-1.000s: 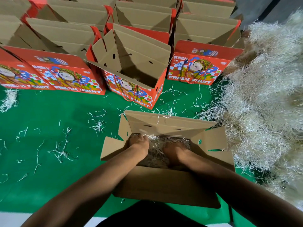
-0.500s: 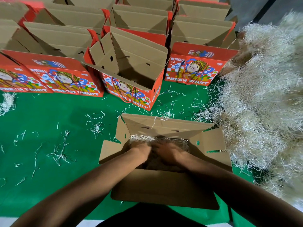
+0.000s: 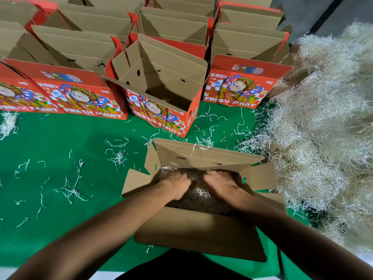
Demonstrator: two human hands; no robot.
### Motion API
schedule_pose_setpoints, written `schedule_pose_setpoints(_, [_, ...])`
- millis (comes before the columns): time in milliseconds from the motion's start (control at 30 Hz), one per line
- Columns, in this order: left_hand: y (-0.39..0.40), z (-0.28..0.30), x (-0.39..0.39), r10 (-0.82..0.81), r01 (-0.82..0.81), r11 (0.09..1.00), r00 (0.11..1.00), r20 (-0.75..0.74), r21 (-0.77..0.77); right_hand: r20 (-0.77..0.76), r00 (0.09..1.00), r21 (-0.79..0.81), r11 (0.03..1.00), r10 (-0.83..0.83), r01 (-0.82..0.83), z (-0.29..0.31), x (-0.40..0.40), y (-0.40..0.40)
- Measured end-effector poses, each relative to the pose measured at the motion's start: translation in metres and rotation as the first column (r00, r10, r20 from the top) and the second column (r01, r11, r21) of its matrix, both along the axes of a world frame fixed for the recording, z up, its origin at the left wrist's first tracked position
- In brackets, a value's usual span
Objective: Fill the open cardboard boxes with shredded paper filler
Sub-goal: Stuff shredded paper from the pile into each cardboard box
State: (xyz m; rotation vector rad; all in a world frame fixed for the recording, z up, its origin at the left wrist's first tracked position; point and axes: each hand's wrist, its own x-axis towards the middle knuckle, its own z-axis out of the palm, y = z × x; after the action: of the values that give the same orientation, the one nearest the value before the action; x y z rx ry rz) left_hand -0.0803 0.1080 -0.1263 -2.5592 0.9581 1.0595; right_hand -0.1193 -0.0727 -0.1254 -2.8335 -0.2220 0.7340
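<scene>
Change: both hands had spread apart again inside the box since half a second earlier, when they sat close together at its middle.
Left hand [image 3: 177, 183]: palm down, pressed flat on the filler [image 3: 198, 196], fingers extended, gripping nothing.
Right hand [image 3: 220, 183]: also flat on the filler, fingers spread and relaxed, blurred at the tips.
Box [image 3: 199, 237]: open, directly under both hands, all four flaps splayed outward, filler low inside.
Edges: near flap lay under the forearms; far flap stood up just beyond the fingertips.
Room: green table [image 3: 50, 148] lay open left of the left hand, scattered with strands.
Pile [image 3: 323, 128]: loose shredded paper heaped right of the right hand.
Red boxes [image 3: 161, 93]: stood open beyond the hands.
</scene>
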Motion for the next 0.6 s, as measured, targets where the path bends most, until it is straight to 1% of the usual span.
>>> schedule_pose_setpoints(33, [0.001, -0.001, -0.001, 0.002, -0.002, 1.0, 1.0, -0.024, 0.009, -0.024, 0.999, -0.004, 0.999, -0.041, 0.041, 0.0, 0.0, 0.0])
schedule_pose_setpoints(67, [0.002, -0.004, -0.002, -0.001, 0.002, 1.0, 0.999, -0.045, 0.023, -0.1, 0.993, -0.06, 0.996, -0.068, 0.062, 0.003, 0.002, 0.003])
schedule_pose_setpoints(100, [0.003, -0.006, -0.002, -0.01, 0.013, 0.999, 0.999, -0.051, 0.043, -0.173, 0.985, -0.143, 0.99, -0.026, 0.001, 0.003, 0.001, 0.006])
schedule_pose_setpoints(167, [0.005, -0.009, -0.001, -0.031, 0.034, 0.994, 0.999, -0.034, 0.101, -0.319, 0.947, -0.293, 0.947, 0.034, -0.133, -0.001, 0.0, 0.012])
schedule_pose_setpoints(200, [0.006, -0.009, -0.001, -0.027, 0.029, 0.992, 0.999, -0.019, 0.124, -0.342, 0.939, -0.305, 0.941, 0.037, -0.149, -0.003, -0.003, 0.011])
schedule_pose_setpoints(233, [0.006, -0.009, -0.001, -0.014, 0.013, 0.991, 1.0, 0.0, 0.136, -0.336, 0.94, -0.31, 0.936, 0.056, -0.166, -0.004, -0.006, 0.012])
schedule_pose_setpoints(267, [0.006, -0.008, -0.001, -0.004, 0.001, 0.991, 1.0, 0.021, 0.132, -0.297, 0.953, -0.295, 0.944, 0.055, -0.147, -0.003, -0.007, 0.009])
schedule_pose_setpoints(300, [0.005, -0.006, -0.001, 0.002, -0.007, 0.994, 0.999, 0.044, 0.11, -0.23, 0.968, -0.274, 0.948, 0.098, -0.161, -0.001, -0.007, 0.005])
schedule_pose_setpoints(333, [0.003, -0.004, -0.002, 0.007, -0.012, 0.997, 0.998, 0.067, 0.077, -0.151, 0.984, -0.226, 0.966, 0.093, -0.126, -0.001, -0.008, 0.002])
schedule_pose_setpoints(400, [0.0, -0.002, -0.003, 0.04, -0.042, 0.999, 0.996, 0.08, 0.018, -0.068, 0.997, -0.16, 0.987, 0.02, -0.031, 0.004, -0.004, -0.001])
schedule_pose_setpoints(433, [-0.002, -0.001, -0.003, 0.053, -0.053, 0.999, 0.996, 0.072, -0.002, -0.074, 0.997, -0.143, 0.989, -0.031, 0.02, 0.006, -0.005, -0.002])
schedule_pose_setpoints(467, [-0.004, -0.001, -0.003, 0.059, -0.058, 0.998, 0.996, 0.067, -0.017, -0.095, 0.996, -0.145, 0.989, 0.001, -0.014, 0.008, -0.004, 0.001])
schedule_pose_setpoints(500, [-0.004, -0.001, -0.004, 0.061, -0.059, 0.998, 0.996, 0.069, -0.032, -0.157, 0.987, -0.155, 0.986, 0.039, -0.063, 0.006, -0.003, 0.003])
schedule_pose_setpoints(567, [-0.002, -0.003, -0.003, 0.089, -0.085, 0.993, 0.995, 0.046, -0.08, -0.35, 0.934, -0.133, 0.984, 0.068, -0.122, -0.008, -0.008, 0.003])
schedule_pose_setpoints(600, [-0.001, -0.004, -0.003, 0.132, -0.131, 0.986, 0.991, 0.001, -0.101, -0.429, 0.901, -0.153, 0.977, 0.069, -0.148, -0.011, -0.013, 0.002])
